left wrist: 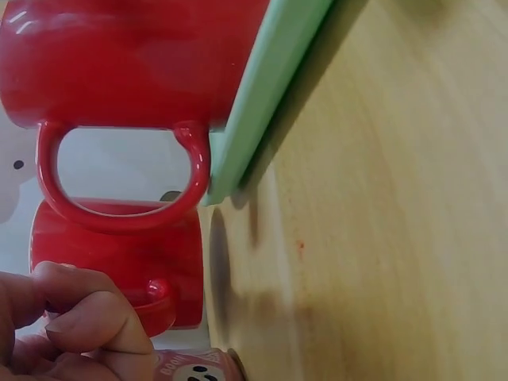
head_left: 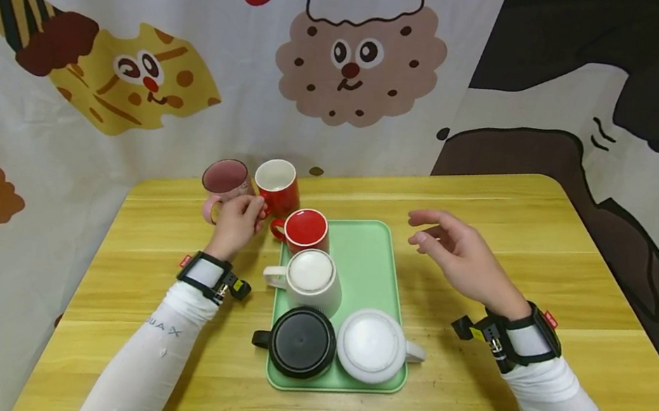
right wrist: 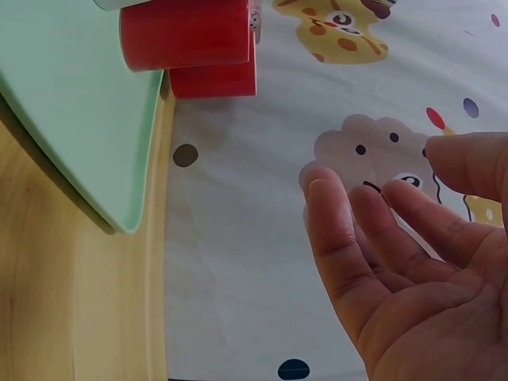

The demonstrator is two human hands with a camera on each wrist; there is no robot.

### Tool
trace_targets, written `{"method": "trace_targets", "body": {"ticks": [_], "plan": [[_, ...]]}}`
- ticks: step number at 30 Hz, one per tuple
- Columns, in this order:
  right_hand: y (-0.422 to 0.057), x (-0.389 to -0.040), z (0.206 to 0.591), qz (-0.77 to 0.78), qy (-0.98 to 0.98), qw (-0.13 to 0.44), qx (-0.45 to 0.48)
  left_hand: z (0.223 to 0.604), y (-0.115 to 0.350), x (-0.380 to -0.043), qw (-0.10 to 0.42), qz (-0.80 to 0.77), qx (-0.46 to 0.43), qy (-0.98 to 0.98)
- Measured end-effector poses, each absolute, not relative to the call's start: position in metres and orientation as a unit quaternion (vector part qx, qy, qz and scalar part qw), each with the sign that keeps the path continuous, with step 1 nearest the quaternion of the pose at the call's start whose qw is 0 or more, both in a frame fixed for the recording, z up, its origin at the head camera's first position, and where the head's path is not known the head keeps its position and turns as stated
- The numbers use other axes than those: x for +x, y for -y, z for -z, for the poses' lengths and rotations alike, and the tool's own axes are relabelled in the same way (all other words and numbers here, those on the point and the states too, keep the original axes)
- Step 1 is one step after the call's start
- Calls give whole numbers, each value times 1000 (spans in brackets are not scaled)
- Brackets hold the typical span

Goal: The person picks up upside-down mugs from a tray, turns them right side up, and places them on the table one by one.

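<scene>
**Left hand pinches a red mug's handle; right hand is free**

Your left hand [head_left: 239,224] has its thumb and fingers curled in a pinch at the handle of the white-lined red mug [head_left: 282,200]. That mug stands upright on the table [head_left: 465,410], just beyond your left fingertips and to their right. The pink mug [head_left: 241,182] stands just behind those same fingers; you cannot tell whether they touch it.

Your right hand [head_left: 456,253] holds nothing: its fingers are relaxed and spread over the wood, with the green tray [head_left: 371,247] to their left.

The tray lies between your two hands. On its far left corner, just right of your left hand, sits the second red mug [head_left: 308,229], its handle toward that hand. Nearer you from there come the ribbed pale mug [head_left: 321,296], then the black mug [head_left: 301,343]. Beside the black one, nearer you than either hand, is the white mug [head_left: 371,347], handle pointing right.
</scene>
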State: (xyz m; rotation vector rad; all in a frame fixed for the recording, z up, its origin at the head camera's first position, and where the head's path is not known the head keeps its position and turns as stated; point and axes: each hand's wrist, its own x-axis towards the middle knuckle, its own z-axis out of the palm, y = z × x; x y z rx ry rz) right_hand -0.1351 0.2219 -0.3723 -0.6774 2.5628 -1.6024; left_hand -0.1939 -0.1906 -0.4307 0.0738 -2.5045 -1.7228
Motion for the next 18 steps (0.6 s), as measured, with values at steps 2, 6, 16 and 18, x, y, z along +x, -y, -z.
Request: {"method": "trace_targets", "body": {"ticks": [2,6,16,18], "plan": [[-222,-135,373,517,-828,24,-217,432,191,-194,50,565,26,823],[-222,-134,374,518,-828,27,-211,434,192,-194,47,557,29,829],[-222,-134,374,514,-827,28,-225,437,192,-195,34,554,41,831],[-222,-133,374,511,-828,28,-228,437,193,-196,28,558,40,828]]}}
